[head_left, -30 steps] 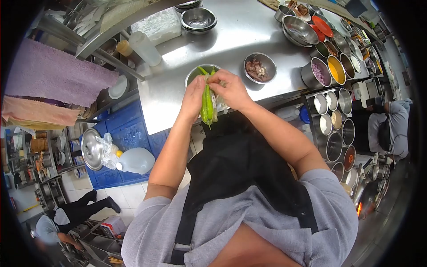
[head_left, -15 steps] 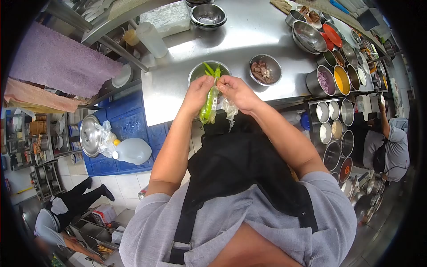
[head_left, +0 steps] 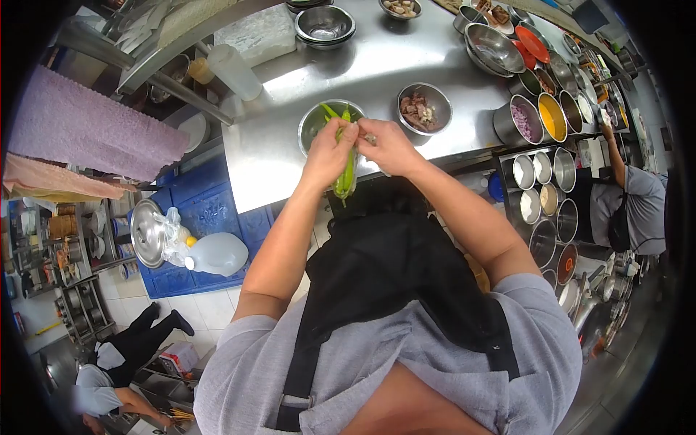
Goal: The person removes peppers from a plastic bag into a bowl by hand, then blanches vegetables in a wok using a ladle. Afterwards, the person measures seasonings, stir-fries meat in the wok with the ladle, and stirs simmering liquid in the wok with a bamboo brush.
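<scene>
Long green chili peppers (head_left: 346, 180) are gripped in my left hand (head_left: 328, 156), their lower ends hanging past the counter edge. Clear plastic seems to cling around those lower ends. Close beside it, my right hand (head_left: 391, 148) has its fingers pinched together at the peppers' upper part. A small shiny bit of the clear plastic bag (head_left: 370, 138) shows at its fingertips; the rest is hidden by the hand. Behind both hands stands a steel bowl (head_left: 307, 130), with pepper tips over it. To the right, another steel bowl holds pieces of meat (head_left: 418, 110) with chopped pale bits.
Stacked steel bowls (head_left: 325, 25) and a plastic bottle (head_left: 235, 72) stand at the back left. Ingredient pots (head_left: 518, 119) line the right side. A large jug (head_left: 217, 254) sits on a blue surface (head_left: 199, 206) at left. Other people are at far right (head_left: 641, 210) and lower left (head_left: 101, 388).
The plastic that hung below my right hand no longer shows there. My right hand has turned and closed in on the peppers. The view shifted slightly, revealing another small bowl at the back.
</scene>
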`<state>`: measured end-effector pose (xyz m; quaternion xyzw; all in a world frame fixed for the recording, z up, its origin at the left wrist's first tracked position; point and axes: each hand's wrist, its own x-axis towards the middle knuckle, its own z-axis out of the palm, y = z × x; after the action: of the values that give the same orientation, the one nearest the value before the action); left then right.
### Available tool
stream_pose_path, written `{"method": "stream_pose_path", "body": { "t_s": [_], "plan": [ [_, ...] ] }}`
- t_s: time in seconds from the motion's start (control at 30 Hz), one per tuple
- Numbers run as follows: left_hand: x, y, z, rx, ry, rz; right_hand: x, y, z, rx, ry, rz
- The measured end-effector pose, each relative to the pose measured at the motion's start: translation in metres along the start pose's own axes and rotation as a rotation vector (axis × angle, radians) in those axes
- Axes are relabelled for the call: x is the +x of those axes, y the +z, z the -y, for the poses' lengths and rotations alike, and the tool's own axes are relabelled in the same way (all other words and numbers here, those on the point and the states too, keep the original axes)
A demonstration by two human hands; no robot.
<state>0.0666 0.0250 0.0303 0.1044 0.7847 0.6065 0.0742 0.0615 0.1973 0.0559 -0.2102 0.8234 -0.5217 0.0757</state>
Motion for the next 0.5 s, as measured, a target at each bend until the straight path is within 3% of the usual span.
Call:
{"method": "stream_pose_path", "body": {
  "t_s": [0.07,0.2,0.33,0.4,0.5],
  "plan": [
    [0.000,0.010,-0.012,0.161,-0.026,-0.220,0.004,0.008,0.002,-0.092,-0.007,-0.193],
    [0.010,0.011,-0.010,0.091,-0.027,-0.331,0.018,0.010,-0.005,-0.085,0.093,-0.273],
    [0.018,-0.010,-0.002,-0.070,-0.022,-0.173,0.024,-0.003,-0.010,0.018,-0.015,-0.211],
    [0.015,-0.020,-0.006,-0.369,-0.103,0.013,0.026,-0.007,-0.009,-0.011,-0.112,-0.094],
    [0.017,-0.022,-0.004,-0.363,-0.108,-0.006,0.033,-0.007,-0.005,-0.103,-0.048,-0.061]
  ]
}}
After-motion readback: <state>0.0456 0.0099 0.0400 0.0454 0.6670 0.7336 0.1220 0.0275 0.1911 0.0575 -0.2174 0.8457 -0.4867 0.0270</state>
